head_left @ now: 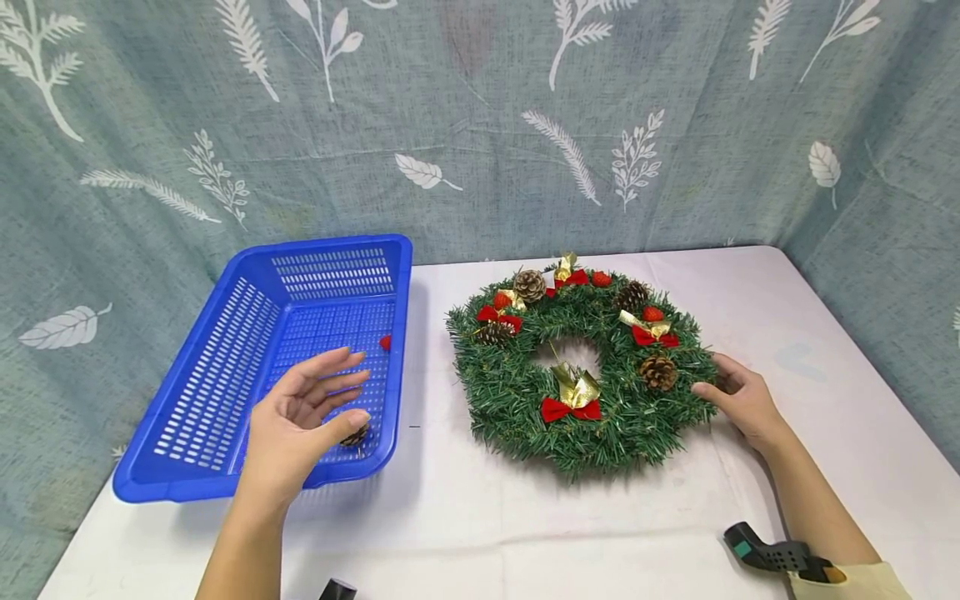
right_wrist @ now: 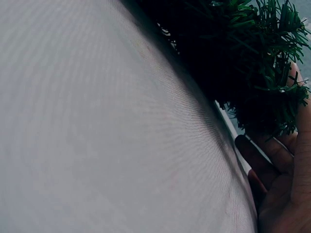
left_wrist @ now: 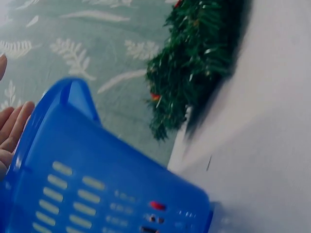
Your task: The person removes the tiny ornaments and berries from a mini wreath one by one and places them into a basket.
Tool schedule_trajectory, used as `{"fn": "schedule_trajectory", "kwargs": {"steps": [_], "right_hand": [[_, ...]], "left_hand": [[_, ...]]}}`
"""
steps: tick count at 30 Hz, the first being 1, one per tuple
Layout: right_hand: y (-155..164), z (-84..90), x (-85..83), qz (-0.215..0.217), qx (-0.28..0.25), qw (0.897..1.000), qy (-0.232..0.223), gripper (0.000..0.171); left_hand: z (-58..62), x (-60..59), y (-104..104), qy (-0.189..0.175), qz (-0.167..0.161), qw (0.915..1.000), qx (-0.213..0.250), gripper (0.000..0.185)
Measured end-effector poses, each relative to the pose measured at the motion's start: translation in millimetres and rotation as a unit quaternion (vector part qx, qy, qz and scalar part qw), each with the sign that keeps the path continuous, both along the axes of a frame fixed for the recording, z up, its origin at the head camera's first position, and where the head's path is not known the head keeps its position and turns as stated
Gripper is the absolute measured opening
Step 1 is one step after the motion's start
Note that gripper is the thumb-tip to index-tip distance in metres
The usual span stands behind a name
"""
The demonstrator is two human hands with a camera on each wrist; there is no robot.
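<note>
A green wreath (head_left: 502,400) lies on the white table, decorated with pine cones (head_left: 658,372), red bows (head_left: 572,410) with gold ribbon and red berries (head_left: 601,279). My right hand (head_left: 750,407) holds its right edge, thumb over the needles and fingers around the outer side. In the right wrist view, those fingers (right_wrist: 265,162) reach beneath the dark needles. Over the blue basket (head_left: 403,358) hovers my left hand (head_left: 296,421), fingers spread and loosely bent, nothing between them. Below its thumb, inside the basket, a pine cone (head_left: 355,435) shows partly; a red berry (head_left: 386,342) lies farther back.
The basket stands at the table's left, its perforated wall (left_wrist: 73,194) rising close to my left hand. A grey-green curtain (head_left: 480,167) with white leaf prints hangs behind and beside the table (head_left: 600,533). A black wrist strap (head_left: 780,557) is on the right forearm.
</note>
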State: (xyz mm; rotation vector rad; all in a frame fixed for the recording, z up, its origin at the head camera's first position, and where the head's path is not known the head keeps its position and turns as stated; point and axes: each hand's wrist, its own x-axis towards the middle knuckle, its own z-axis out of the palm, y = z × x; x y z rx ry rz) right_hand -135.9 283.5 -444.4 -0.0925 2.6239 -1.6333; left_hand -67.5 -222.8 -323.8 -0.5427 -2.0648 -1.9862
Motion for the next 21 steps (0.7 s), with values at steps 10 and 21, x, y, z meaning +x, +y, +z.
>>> {"fn": "schedule_trajectory", "kwargs": {"steps": [10,21], "right_hand": [[-4.6,-2.5,-2.6,0.003,-0.013,1.000,0.000,0.071],[0.3,-0.7,-1.0,-0.001,-0.023,1.000,-0.004,0.073]], "left_hand": [[-2.1,-3.2,15.2,0.011,0.049,0.9986,-0.018,0.062],[0.8,-16.1,51.1,0.082,0.038,0.9959,0.004,0.061]]}}
